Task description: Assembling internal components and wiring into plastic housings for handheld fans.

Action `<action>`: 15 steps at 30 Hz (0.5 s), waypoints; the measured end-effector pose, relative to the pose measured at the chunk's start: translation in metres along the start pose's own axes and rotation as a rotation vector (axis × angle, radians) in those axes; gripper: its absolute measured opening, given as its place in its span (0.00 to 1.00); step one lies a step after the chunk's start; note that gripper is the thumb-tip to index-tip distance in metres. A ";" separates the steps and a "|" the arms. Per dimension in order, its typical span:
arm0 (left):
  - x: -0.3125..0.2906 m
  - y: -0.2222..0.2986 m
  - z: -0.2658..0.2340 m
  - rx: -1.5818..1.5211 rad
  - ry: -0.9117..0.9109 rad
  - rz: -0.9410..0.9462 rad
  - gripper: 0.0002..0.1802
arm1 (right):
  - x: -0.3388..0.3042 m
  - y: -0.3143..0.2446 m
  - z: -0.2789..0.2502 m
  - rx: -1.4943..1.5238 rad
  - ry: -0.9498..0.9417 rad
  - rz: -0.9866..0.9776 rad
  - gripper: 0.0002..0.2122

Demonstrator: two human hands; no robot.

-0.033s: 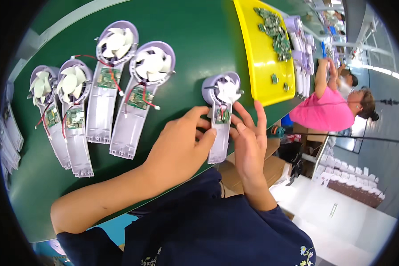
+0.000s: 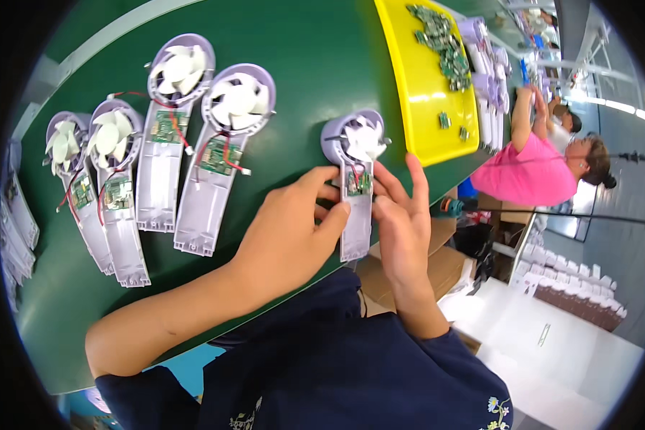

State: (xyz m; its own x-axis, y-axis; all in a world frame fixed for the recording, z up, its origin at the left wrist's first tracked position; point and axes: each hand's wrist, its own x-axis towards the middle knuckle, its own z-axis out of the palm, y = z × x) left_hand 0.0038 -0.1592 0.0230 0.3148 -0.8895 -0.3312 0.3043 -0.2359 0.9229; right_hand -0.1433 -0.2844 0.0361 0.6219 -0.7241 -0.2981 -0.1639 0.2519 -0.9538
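Note:
In front of me on the green table is a half-built handheld fan [image 2: 356, 229], a pale lilac handle shell with a white fan wheel [image 2: 364, 140] in its round head. A small green circuit board [image 2: 358, 183] with red wires sits in the handle just below the head. My left hand [image 2: 290, 229] grips the handle's left edge, thumb near the board and fingers curled beside it. My right hand [image 2: 405, 226] holds the right edge by thumb and bent fingers, one finger stretched upward and apart. The undersides of the fingertips are hidden.
To the left lie several similar fans [image 2: 154, 165] with boards and loose wires, and more shells [image 2: 21, 215] at the far left edge. A yellow tray [image 2: 401, 93] at back right holds several circuit boards [image 2: 444, 50]. Beyond it are stacked fan parts [image 2: 487, 86] and a person in pink [image 2: 530, 172].
The view has shifted slightly. The fan in my hands sits a little higher and more upright; both hands keep nearly the same hold.

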 end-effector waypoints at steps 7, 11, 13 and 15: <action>0.019 -0.007 0.009 -0.094 0.051 -0.067 0.16 | 0.015 0.001 0.000 -0.134 -0.127 0.017 0.39; 0.018 0.001 0.009 -0.123 0.039 -0.120 0.15 | 0.017 0.008 -0.009 -0.013 -0.166 0.018 0.33; 0.019 0.003 0.008 -0.118 0.028 -0.140 0.15 | 0.017 0.005 -0.007 -0.060 -0.152 0.038 0.34; 0.021 0.004 0.007 -0.108 0.014 -0.157 0.14 | 0.017 0.004 -0.005 -0.066 -0.149 0.031 0.34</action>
State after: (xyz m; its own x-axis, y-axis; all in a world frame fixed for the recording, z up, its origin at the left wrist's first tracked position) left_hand 0.0055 -0.1811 0.0213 0.2685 -0.8393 -0.4728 0.4448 -0.3273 0.8337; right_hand -0.1374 -0.2988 0.0272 0.7215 -0.6126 -0.3227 -0.2312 0.2262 -0.9462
